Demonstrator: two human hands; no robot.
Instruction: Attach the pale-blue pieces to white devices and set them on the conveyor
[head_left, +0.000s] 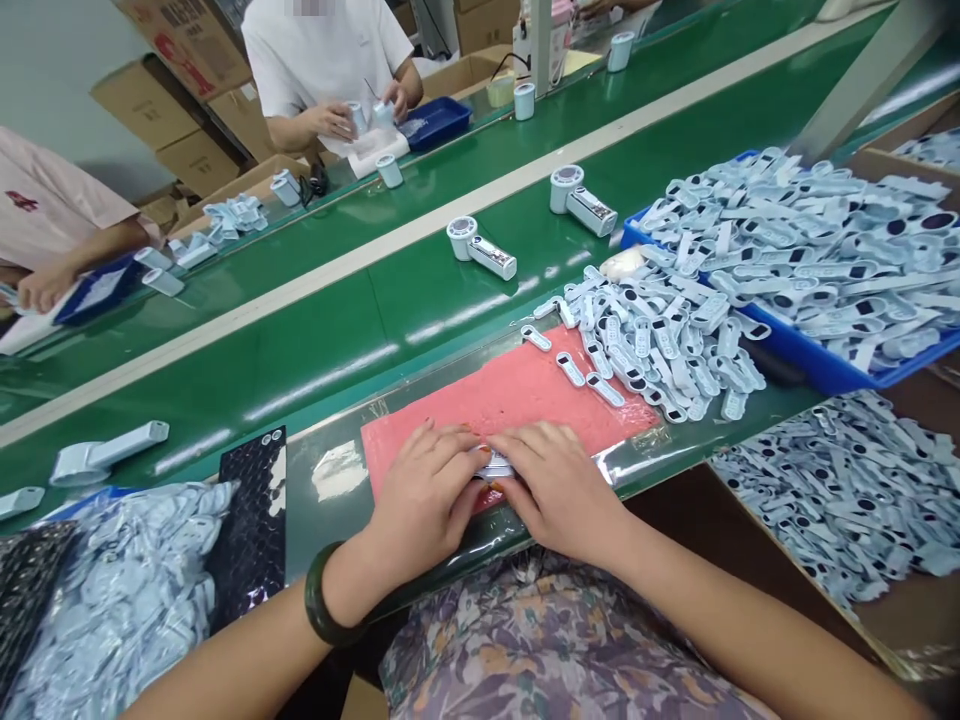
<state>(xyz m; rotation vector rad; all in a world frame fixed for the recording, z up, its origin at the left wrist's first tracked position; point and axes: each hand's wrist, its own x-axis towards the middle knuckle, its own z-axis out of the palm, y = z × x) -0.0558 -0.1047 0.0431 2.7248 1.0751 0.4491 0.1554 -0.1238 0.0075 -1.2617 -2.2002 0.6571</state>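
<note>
My left hand (424, 490) and my right hand (559, 485) meet over a pink mat (435, 410), fingers closed on a small pale plastic part (495, 463) between them. Most of that part is covered by my fingers, so its full shape is hidden. Right of my hands, a few loose light-blue strip-shaped panels (570, 369) with dark windows lie on the mat. A heap of the same panels (660, 330) spreads beside them.
A blue tray (840, 378) at right overflows with panels; a carton (795, 535) below holds more. Bagged pale parts (135, 580) sit at left. Handheld-fan-like units (491, 257) lie on the green belt (360, 310). Across it, a person in white (322, 60) handles parts.
</note>
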